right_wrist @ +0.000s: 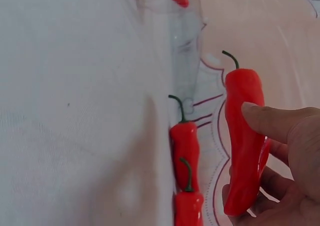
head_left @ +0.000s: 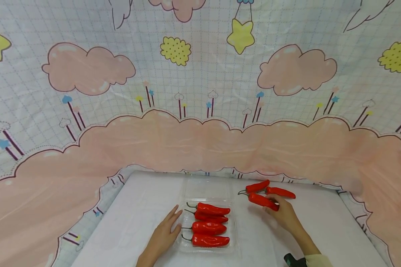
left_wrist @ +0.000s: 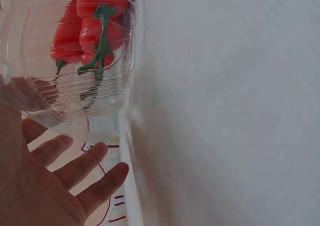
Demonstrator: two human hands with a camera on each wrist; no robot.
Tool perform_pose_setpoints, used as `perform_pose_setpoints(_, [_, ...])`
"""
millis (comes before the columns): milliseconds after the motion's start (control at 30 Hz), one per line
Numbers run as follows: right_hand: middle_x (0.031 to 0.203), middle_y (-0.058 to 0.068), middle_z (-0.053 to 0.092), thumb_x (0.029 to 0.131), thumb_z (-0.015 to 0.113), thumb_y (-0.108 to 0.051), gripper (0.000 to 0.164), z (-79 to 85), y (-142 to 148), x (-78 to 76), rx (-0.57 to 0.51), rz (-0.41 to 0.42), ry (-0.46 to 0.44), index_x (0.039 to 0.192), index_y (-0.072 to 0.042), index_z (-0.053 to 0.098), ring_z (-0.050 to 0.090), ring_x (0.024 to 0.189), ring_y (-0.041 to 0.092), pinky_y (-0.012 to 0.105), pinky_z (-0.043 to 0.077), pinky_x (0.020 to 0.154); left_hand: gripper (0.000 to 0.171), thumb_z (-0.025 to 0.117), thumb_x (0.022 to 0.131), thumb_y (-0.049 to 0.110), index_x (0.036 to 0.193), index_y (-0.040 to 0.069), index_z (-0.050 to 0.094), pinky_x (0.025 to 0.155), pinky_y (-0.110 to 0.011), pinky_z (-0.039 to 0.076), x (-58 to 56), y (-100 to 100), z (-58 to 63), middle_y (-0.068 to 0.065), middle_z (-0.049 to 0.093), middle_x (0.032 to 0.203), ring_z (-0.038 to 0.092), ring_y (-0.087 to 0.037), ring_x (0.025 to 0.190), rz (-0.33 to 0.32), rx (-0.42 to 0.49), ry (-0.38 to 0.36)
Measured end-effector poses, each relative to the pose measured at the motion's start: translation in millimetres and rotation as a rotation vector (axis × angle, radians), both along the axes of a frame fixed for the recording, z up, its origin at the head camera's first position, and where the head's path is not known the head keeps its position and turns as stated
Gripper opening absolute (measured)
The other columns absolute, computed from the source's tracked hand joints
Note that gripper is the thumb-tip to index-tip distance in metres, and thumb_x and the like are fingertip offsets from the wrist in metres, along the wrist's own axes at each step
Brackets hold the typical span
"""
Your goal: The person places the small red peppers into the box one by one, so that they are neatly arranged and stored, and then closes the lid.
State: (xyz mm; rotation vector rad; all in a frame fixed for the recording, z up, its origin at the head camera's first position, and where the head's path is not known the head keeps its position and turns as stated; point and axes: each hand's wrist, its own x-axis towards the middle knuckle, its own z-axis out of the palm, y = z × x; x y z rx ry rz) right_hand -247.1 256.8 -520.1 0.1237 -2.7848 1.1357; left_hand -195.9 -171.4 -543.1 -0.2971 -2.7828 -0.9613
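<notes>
My right hand (head_left: pixel 285 215) pinches a red chili pepper (right_wrist: pixel 244 136) by its body, thumb on one side and fingers behind, its green stem sticking out free. In the head view two more red peppers, one (head_left: pixel 257 186) at the left and one (head_left: pixel 280 192) at the right, lie on the table just beyond it. Beside a clear plastic clamshell box (head_left: pixel 233 233), my left hand (head_left: pixel 163 233) rests with fingers spread, fingertips at the box's left side. Several red peppers (head_left: pixel 209 241) lie in a row inside the box, stems pointing left.
The clamshell's clear lid (head_left: pixel 205 189) lies folded open toward the back. A white table (head_left: pixel 137 200) carries everything. Behind it hangs a cloth (head_left: pixel 200 144) printed with clouds and stars. A dark strap (head_left: pixel 294 260) sits at the right wrist.
</notes>
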Motion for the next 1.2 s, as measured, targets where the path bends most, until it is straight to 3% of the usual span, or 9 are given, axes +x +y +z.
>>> perform_pose_setpoints(767, [0.118,0.01,0.066,0.083,0.078,-0.016,0.046,19.3,-25.0,20.1,-0.024,0.007,0.041,0.125,-0.011,0.06,0.059,0.106,0.026,0.04,0.053,0.089,0.047,0.062,0.094,0.018,0.14,0.013,0.055,0.104,-0.058,0.045,-3.6,-0.8,-5.3,-0.005,0.042,0.156,0.052,-0.035,0.132,0.001,0.003,-0.017])
perform_pose_setpoints(1200, [0.12,0.007,0.065,0.083,0.078,-0.018,0.048,16.0,-40.3,25.5,-0.074,-0.004,-0.044,0.127,-0.014,0.06,0.057,0.107,0.023,0.037,0.052,0.09,0.047,0.062,0.095,0.018,0.141,0.013,0.054,0.105,-0.057,0.045,-3.5,-0.7,-4.5,-0.004,0.041,0.157,0.051,-0.035,0.133,-0.001,0.006,-0.026])
